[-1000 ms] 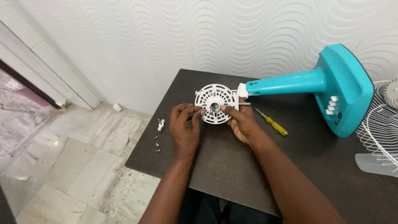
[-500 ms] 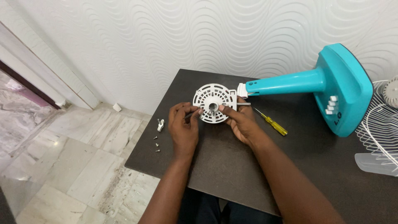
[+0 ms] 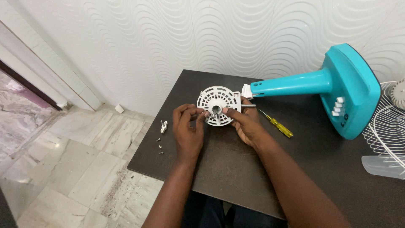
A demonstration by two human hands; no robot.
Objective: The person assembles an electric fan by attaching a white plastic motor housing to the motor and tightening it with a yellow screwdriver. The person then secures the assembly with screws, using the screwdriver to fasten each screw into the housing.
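Surface: dark brown matte surface (image 3: 236,169), we note.
Hands: our left hand (image 3: 188,131) and right hand (image 3: 247,124) both grip round white slotted plastic motor housing (image 3: 219,104).
Beside: yellow-handled screwdriver (image 3: 276,124), loose small screws (image 3: 160,143).

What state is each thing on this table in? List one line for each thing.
Fan stand: lying on its side, teal base to the right.
White slotted cover: at the stand's neck end, tilted, touched by both hands.
Left hand: fingertips at the cover's left edge.
Right hand: fingers at the cover's centre.
Screwdriver: lying flat, untouched.
Screws: loose near the table's left edge.
Wire grille: detached, at the right.
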